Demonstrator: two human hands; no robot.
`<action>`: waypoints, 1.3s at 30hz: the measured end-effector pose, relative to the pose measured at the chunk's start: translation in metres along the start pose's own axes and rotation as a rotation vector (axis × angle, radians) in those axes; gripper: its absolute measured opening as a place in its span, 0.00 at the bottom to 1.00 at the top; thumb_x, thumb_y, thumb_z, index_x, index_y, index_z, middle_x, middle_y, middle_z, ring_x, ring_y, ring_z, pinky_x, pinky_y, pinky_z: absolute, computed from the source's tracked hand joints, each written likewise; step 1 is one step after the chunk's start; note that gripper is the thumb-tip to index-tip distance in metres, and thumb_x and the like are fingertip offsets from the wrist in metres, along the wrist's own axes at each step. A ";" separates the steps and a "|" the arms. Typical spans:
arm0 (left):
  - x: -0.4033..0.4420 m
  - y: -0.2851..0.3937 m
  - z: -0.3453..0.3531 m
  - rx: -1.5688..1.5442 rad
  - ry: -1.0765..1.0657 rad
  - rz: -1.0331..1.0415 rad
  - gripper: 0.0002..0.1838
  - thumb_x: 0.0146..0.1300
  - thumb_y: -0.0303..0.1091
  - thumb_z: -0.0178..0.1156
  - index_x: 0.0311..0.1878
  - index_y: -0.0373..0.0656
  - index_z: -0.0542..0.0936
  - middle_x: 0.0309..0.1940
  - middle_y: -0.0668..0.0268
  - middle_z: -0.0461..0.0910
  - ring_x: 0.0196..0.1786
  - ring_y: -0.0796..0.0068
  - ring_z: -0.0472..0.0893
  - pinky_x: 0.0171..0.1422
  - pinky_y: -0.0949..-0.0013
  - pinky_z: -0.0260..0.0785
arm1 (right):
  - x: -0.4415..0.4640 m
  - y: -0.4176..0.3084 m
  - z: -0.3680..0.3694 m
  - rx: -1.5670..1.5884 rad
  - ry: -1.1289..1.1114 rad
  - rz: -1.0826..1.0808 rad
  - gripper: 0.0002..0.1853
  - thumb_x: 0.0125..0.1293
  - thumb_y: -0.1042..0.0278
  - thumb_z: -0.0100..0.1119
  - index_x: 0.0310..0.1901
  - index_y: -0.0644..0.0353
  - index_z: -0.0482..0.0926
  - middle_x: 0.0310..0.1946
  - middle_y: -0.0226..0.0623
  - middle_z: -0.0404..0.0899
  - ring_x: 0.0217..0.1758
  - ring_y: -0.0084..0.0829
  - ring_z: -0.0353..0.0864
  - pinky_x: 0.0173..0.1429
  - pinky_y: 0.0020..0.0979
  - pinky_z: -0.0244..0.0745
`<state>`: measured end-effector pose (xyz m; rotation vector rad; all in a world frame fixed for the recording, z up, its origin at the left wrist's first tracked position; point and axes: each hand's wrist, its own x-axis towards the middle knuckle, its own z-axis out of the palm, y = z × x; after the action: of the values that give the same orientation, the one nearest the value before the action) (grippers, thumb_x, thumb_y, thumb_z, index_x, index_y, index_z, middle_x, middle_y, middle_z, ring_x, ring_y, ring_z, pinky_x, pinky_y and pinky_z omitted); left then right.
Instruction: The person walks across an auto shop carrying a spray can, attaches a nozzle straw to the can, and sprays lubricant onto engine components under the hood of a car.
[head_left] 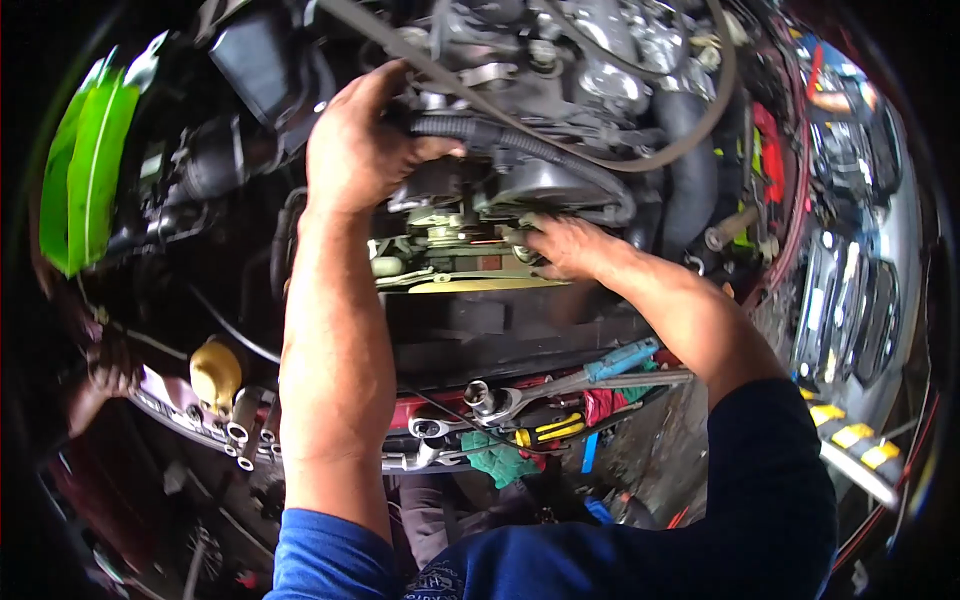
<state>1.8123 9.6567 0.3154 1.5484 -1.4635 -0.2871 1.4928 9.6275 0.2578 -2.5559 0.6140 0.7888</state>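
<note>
Over an open engine bay, my left hand (362, 145) is at the end of a ribbed black hose (450, 127), thumb and fingers apart around it; whether it grips the hose is unclear. My right hand (568, 247) reaches down into the gap below a round black part (545, 185), its fingertips hidden among metal parts. A long belt (690, 148) loops loosely over the engine top, above both hands. Between the hands, pale metal parts (442, 232) show in the lit gap.
Ratchets (432, 428), a socket (479, 397), a blue-handled tool (622, 362), yellow-handled pliers (550, 430) and a green cloth (497, 460) lie along the red front edge. A yellow bottle (216, 375) stands left. Another person's hand (112, 368) is at the far left.
</note>
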 end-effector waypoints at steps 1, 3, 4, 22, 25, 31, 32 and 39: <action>0.000 0.000 0.002 -0.005 0.014 0.019 0.50 0.25 0.53 0.83 0.57 0.40 0.80 0.46 0.56 0.85 0.50 0.56 0.85 0.55 0.60 0.78 | -0.002 0.003 0.004 -0.016 0.070 -0.045 0.35 0.60 0.52 0.69 0.68 0.46 0.69 0.66 0.50 0.67 0.60 0.56 0.78 0.63 0.50 0.78; -0.001 0.006 -0.001 0.001 -0.007 -0.004 0.49 0.25 0.51 0.84 0.57 0.40 0.80 0.46 0.57 0.85 0.50 0.58 0.85 0.54 0.61 0.78 | -0.003 0.000 0.002 0.017 0.095 -0.011 0.35 0.61 0.51 0.68 0.68 0.46 0.69 0.66 0.51 0.67 0.60 0.56 0.78 0.64 0.50 0.77; 0.000 0.008 -0.002 0.014 -0.024 -0.017 0.49 0.26 0.50 0.84 0.58 0.40 0.80 0.46 0.57 0.85 0.50 0.58 0.85 0.54 0.61 0.79 | -0.001 -0.001 0.001 0.042 0.111 -0.008 0.35 0.61 0.50 0.68 0.69 0.46 0.68 0.66 0.51 0.68 0.61 0.57 0.78 0.64 0.50 0.77; -0.001 0.008 -0.001 -0.014 -0.033 -0.057 0.49 0.25 0.47 0.85 0.58 0.40 0.80 0.46 0.59 0.85 0.49 0.62 0.86 0.54 0.63 0.79 | 0.006 -0.005 -0.008 0.060 0.025 -0.002 0.27 0.64 0.48 0.64 0.63 0.44 0.73 0.67 0.53 0.65 0.60 0.58 0.78 0.64 0.51 0.75; -0.001 0.005 0.001 -0.012 -0.022 -0.057 0.49 0.24 0.48 0.85 0.57 0.40 0.80 0.44 0.59 0.85 0.48 0.61 0.85 0.54 0.62 0.79 | 0.008 -0.001 0.002 0.080 0.063 -0.010 0.30 0.63 0.52 0.67 0.65 0.44 0.70 0.66 0.52 0.65 0.61 0.58 0.77 0.65 0.51 0.74; -0.002 0.006 0.000 -0.001 -0.009 -0.073 0.48 0.25 0.48 0.84 0.57 0.42 0.80 0.46 0.59 0.84 0.50 0.58 0.84 0.54 0.60 0.79 | 0.016 0.011 0.024 0.063 0.072 -0.003 0.35 0.60 0.59 0.70 0.68 0.45 0.65 0.66 0.51 0.66 0.66 0.57 0.71 0.67 0.49 0.72; -0.002 0.006 0.000 -0.021 -0.021 -0.087 0.48 0.25 0.48 0.84 0.58 0.43 0.80 0.46 0.59 0.84 0.51 0.58 0.84 0.55 0.60 0.78 | 0.017 0.012 0.025 0.082 0.056 0.026 0.36 0.60 0.60 0.70 0.68 0.46 0.64 0.66 0.51 0.66 0.67 0.56 0.70 0.68 0.48 0.72; -0.002 0.003 -0.001 -0.008 -0.026 -0.080 0.49 0.25 0.50 0.84 0.58 0.43 0.79 0.46 0.59 0.83 0.51 0.55 0.83 0.55 0.59 0.77 | 0.012 0.008 0.018 0.144 0.219 -0.099 0.34 0.60 0.62 0.68 0.67 0.46 0.63 0.63 0.51 0.67 0.62 0.58 0.73 0.61 0.49 0.77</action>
<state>1.8108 9.6595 0.3170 1.6046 -1.4207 -0.3607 1.4895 9.6260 0.2348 -2.5345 0.5826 0.4190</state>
